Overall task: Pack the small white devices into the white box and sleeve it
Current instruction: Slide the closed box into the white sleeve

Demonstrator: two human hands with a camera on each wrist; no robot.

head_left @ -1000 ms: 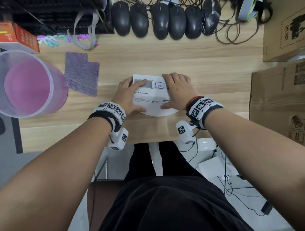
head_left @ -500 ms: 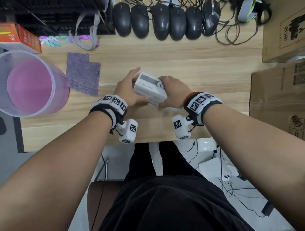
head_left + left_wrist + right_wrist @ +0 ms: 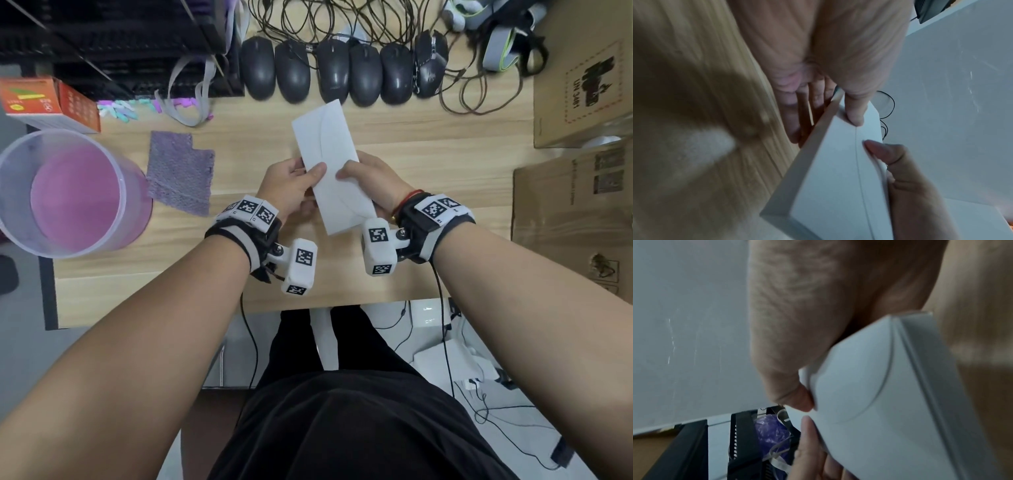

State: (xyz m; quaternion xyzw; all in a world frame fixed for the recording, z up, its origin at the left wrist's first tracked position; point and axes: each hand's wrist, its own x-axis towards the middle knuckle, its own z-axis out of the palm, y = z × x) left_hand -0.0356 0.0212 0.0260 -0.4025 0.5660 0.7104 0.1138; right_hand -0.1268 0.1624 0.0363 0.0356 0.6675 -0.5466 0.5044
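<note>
Both hands hold the white box (image 3: 330, 161) up above the wooden desk (image 3: 428, 164), its plain white face turned up with curved seams at each end. My left hand (image 3: 294, 186) grips its left edge, thumb on top and fingers underneath. My right hand (image 3: 371, 180) grips the right edge the same way. The left wrist view shows the box (image 3: 830, 178) with my left thumb pressed on its face and the right thumb beside a seam. In the right wrist view the box (image 3: 879, 394) is pinched by the right thumb. The small white devices are out of sight.
A row of black mice (image 3: 342, 68) and tangled cables lie at the desk's far edge. A purple cloth (image 3: 180, 173) and a clear tub with a pink bottom (image 3: 68, 195) sit to the left, an orange carton (image 3: 51, 102) behind. Cardboard boxes (image 3: 575, 192) stand on the right.
The box lay flat under both hands with its printed label up. It has been lifted off the desk and turned over, so a plain white face now shows.
</note>
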